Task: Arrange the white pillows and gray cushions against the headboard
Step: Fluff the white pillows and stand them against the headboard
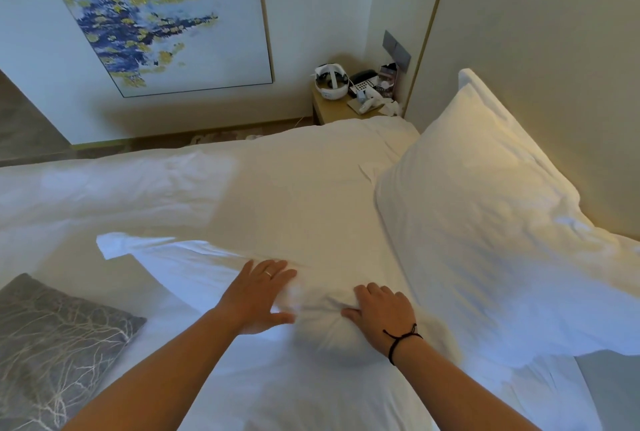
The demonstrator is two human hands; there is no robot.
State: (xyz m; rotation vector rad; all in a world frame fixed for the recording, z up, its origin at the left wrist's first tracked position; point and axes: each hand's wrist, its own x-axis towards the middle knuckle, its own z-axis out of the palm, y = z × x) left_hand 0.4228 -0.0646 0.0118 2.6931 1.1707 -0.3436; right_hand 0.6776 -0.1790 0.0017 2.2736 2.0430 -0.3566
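A white pillow (pixel 214 271) lies flat on the bed in front of me. My left hand (pixel 259 295) presses on it with spread fingers, a ring on one finger. My right hand (pixel 381 313) grips a bunched fold of the same pillow, a black cord round its wrist. A second white pillow (pixel 485 216) leans tilted against the beige headboard (pixel 540 60) on the right. A gray cushion (pixel 52 344) with a pale branching pattern lies at the lower left on the bed.
The white duvet (pixel 242 188) covers the bed. A small bedside table (pixel 346 108) beyond the bed holds a white headset, a phone and small items. A large blue and gold painting (pixel 156 15) hangs on the far wall.
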